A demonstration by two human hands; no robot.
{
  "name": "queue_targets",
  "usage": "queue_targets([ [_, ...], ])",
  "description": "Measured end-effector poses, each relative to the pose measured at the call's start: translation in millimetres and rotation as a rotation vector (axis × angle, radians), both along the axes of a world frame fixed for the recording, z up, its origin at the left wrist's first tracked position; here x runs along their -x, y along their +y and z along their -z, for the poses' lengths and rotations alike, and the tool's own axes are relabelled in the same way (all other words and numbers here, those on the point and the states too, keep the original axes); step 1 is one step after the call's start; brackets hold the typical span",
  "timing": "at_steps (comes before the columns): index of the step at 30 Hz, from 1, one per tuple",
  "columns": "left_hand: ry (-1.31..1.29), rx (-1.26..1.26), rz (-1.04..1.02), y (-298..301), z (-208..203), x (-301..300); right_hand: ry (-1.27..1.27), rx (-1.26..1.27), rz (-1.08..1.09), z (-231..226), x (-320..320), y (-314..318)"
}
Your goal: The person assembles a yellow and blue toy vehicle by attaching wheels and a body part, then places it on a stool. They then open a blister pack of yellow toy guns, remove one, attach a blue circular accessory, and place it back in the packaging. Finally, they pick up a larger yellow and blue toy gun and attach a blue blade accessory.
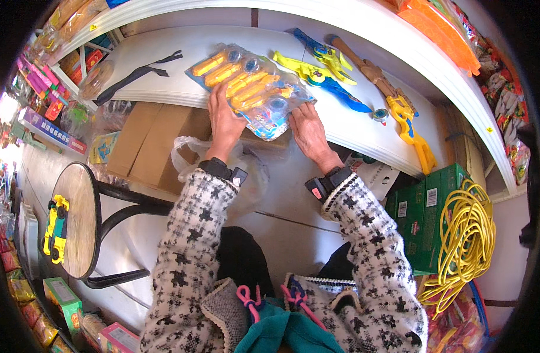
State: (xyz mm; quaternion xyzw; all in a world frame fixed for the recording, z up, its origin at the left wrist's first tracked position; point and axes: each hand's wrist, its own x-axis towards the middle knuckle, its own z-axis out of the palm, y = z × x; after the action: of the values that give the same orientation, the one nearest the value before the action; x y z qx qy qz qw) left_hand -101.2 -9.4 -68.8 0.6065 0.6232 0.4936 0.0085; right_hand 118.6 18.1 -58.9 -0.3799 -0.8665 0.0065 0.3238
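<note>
White shelf [152, 73] beyond left fingers [216, 100] and right fingers [305, 112]. Cardboard box [149, 138] left of left fingers, lower. Blister pack [269, 125] between both, over shelf's front edge, full of yellow toys [224, 74]; gripped by left fingers at left side, pinched by right fingers at near-right corner, both nearly closed. Loose yellow-and-blue toys [314, 72] beyond right fingers. Black strip [132, 77] left of left fingers. Small round piece [379, 115] right of right fingers.

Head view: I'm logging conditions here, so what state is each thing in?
Toy pack: between both hands, yellow toys under clear plastic; seal unclear.
Left hand: fingers on the pack; grip unclear.
Right hand: closed on the pack's edge.
Cardboard box: appears shut.
Plastic bag: crumpled.
Yellow cable: coiled.
Black strip: loose, one end forked.
Stool: upright, wheeled toy on it.
</note>
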Motion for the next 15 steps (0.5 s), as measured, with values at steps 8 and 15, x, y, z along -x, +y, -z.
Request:
queue_targets([
  [8, -0.002, 0.051, -0.010, -2.0, -1.0, -0.1, -0.268, -0.031, 0.108, -0.7, 8.4, 16.2],
  [15, -0.008, 0.072, -0.029, -1.6, -0.8, -0.4, -0.091, -0.010, 0.097, 8.2, 9.1, 27.2],
])
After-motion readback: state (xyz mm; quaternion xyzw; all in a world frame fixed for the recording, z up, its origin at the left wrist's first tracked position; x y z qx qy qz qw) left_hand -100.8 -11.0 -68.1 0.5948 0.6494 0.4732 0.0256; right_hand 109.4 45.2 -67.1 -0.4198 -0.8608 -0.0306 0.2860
